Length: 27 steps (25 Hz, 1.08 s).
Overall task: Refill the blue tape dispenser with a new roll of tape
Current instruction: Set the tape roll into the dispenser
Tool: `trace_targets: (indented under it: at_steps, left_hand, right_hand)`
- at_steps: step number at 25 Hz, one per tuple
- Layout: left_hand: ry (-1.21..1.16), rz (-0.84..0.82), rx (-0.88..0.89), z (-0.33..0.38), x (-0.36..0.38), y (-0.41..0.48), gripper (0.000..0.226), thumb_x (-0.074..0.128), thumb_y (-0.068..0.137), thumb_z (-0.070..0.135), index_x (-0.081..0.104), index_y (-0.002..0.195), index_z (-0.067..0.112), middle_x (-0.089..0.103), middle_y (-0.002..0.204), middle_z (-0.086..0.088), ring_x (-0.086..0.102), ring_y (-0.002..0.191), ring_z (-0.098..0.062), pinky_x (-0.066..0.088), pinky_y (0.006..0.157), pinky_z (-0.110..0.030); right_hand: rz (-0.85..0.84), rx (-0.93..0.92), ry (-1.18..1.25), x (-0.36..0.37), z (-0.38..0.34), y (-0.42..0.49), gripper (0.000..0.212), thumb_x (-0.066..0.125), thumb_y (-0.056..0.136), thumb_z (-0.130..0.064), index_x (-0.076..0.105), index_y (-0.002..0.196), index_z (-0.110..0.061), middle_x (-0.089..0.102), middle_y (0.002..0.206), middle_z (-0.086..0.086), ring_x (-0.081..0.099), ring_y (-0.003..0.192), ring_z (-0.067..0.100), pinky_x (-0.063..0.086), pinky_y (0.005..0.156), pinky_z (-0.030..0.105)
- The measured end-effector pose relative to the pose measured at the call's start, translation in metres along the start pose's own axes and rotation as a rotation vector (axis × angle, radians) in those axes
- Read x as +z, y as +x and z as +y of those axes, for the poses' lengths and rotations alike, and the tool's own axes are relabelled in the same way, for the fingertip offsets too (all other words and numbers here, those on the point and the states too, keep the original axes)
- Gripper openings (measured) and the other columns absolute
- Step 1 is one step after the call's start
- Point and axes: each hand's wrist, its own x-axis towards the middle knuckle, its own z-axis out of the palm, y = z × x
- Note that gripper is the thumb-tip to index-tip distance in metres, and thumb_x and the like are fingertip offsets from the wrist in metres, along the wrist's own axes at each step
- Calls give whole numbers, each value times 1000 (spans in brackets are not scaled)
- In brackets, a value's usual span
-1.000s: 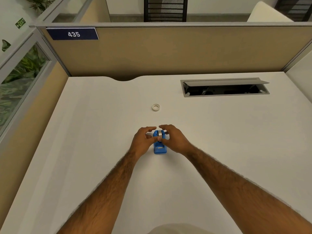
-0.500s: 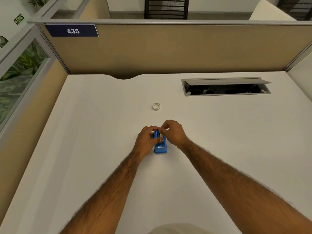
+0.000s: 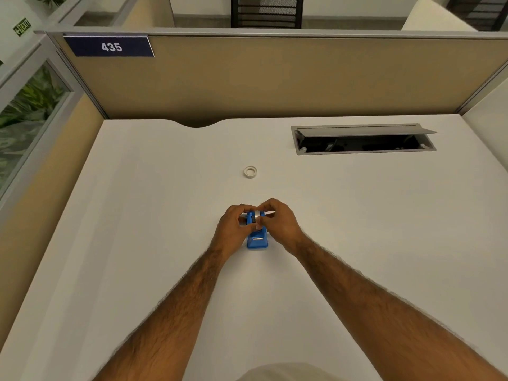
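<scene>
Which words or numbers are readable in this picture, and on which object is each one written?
"435": white digits on the dark blue plate at the top left of the partition.
"EXIT": green sign on the wall at far left, with an arrow.
The blue tape dispenser shows no readable text.

Bare desk (image 3: 154, 243) all round, small ring (image 3: 250, 171) ahead — cable hatch (image 3: 362, 140) beyond

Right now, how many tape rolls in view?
2. One white ring lies loose on the desk, beyond the hands. One roll sits at the top of the blue dispenser, pinched between left hand and right hand.
</scene>
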Motion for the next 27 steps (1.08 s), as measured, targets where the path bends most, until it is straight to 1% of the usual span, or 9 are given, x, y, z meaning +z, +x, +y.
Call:
trace_targets:
  at_steps: [2,4,8,12,14,17,19,23,27]
  left_hand:
    - [-4,-1,2,0,1,0,42,80,80,22,62,118,23,61,119,4,64,101,-14,48,65,-6]
    - [6,9,-1,1,3,-1,43,80,80,26,61,119,24,60,119,6,63,100,-13,46,64,-6]
    - [16,42,37,-1,6,-3,50,80,80,29,58,125,28,55,126,9,63,99,-13,50,71,-8]
    - [28,55,55,-5,7,-4,52,82,79,24,57,125,26,58,130,4,65,106,-17,56,92,-30]
    - [50,50,70,-8,8,-5,44,81,80,22,58,118,27,60,123,6,65,107,-17,54,91,-27]
    - [63,41,100,-12,7,-5,40,79,82,19,58,113,30,60,117,10,64,108,-15,51,87,-19]
    - [67,33,103,-14,7,-5,41,78,82,20,57,116,31,60,121,9,64,110,-15,53,90,-23]
    - [99,36,103,-16,9,-4,53,76,85,26,51,131,33,57,136,7,62,114,-13,53,97,-32]
    - [121,20,136,-18,8,-5,54,76,85,27,52,133,32,58,135,7,62,117,-14,53,99,-33]
  right_hand:
    - [43,-2,-8,2,-2,2,9,68,87,-9,65,96,-13,66,101,0,64,92,16,55,76,26]
    - [77,34,-26,4,-8,8,4,67,88,-10,64,90,-13,65,90,-2,62,81,12,48,63,18]
    - [118,122,-59,12,-16,18,6,59,89,-7,64,86,-9,64,78,1,58,64,12,44,51,20]
    - [128,110,-81,14,-13,19,11,55,94,-9,65,91,-6,64,81,3,57,70,15,45,56,21]
    - [121,70,-64,12,-9,15,12,54,95,-10,66,94,-6,66,86,3,59,75,16,46,60,20]
    - [95,5,-16,7,-1,7,10,57,96,-13,67,97,-9,68,98,2,63,89,16,52,75,23]
    - [67,-7,12,5,2,3,11,60,96,-14,68,102,-10,69,104,1,64,95,16,54,83,27]
    - [11,-15,-5,6,7,-1,23,63,95,-14,67,117,-11,67,120,4,64,105,20,54,94,34]
    - [36,1,-19,6,3,2,20,64,94,-17,69,113,-13,69,114,3,64,96,16,50,79,23]
